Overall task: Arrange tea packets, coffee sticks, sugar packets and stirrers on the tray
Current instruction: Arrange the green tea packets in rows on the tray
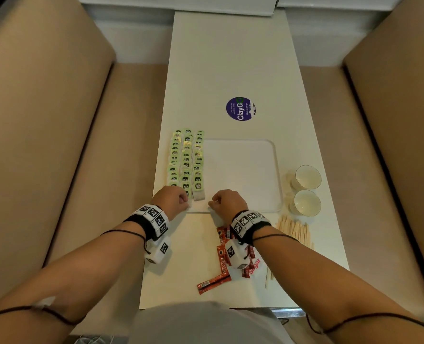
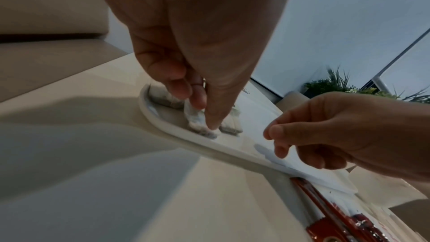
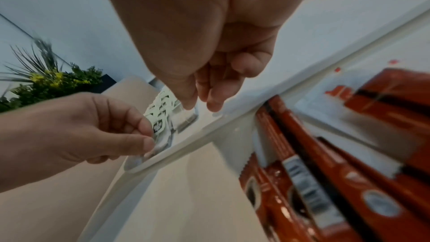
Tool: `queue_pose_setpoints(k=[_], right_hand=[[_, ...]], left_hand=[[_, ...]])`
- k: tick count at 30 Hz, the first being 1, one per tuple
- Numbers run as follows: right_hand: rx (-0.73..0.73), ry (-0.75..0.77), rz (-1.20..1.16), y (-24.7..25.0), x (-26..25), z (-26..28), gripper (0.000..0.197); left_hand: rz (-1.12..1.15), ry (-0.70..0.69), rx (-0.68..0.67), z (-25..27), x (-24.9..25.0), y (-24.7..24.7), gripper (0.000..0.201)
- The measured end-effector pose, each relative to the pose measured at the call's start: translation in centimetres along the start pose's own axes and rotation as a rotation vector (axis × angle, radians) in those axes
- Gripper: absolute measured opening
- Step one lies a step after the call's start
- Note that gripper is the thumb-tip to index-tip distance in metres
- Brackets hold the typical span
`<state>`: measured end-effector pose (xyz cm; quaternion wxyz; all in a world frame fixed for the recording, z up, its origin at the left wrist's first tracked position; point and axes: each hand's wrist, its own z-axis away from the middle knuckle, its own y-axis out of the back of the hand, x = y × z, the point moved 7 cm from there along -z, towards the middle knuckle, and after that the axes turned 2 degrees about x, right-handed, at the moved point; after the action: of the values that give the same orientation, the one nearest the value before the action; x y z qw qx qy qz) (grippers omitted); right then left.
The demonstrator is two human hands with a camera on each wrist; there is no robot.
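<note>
A white tray point(image 1: 243, 170) lies mid-table, with tea packets point(image 1: 186, 160) in three overlapping columns along its left side. My left hand point(image 1: 187, 197) is at the near end of the middle column, where thumb and forefinger pinch the nearest tea packet point(image 3: 160, 126) just inside the tray's rim point(image 2: 209, 146). My right hand point(image 1: 212, 202) hovers over the tray's near edge beside it, fingers loosely curled and holding nothing. Red coffee sticks point(image 1: 222, 254) and sugar packets point(image 1: 254, 265) lie on the table under my right wrist. Wooden stirrers point(image 1: 295, 230) are piled to the right.
Two white cups point(image 1: 307, 177) point(image 1: 305, 202) stand right of the tray. A round purple sticker point(image 1: 240, 108) is on the table beyond it. Beige bench seats flank the narrow table. The right part of the tray holds nothing.
</note>
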<state>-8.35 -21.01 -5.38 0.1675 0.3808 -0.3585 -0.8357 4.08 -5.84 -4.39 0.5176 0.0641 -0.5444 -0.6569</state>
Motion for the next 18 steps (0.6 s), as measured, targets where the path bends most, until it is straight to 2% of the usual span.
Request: queue_pose_setpoints(k=[6, 11, 18], right_hand=[[-0.07, -0.072, 0.102, -1.8, -1.7, -1.7, 0.023], [-0.073, -0.113, 0.119, -2.3, -2.4, -2.5, 0.027], [-0.079, -0.121, 0.146, -2.2, -3.2, -2.8, 0.028]], left_hand=[[-0.031, -0.008, -0.03, 0.0, -0.7, 0.2, 0.009], [-0.02, -0.001, -0.051, -0.2, -1.0, -0.1, 0.015], [-0.001, -0.012, -0.042, -0.6, -0.7, 0.0, 0.013]])
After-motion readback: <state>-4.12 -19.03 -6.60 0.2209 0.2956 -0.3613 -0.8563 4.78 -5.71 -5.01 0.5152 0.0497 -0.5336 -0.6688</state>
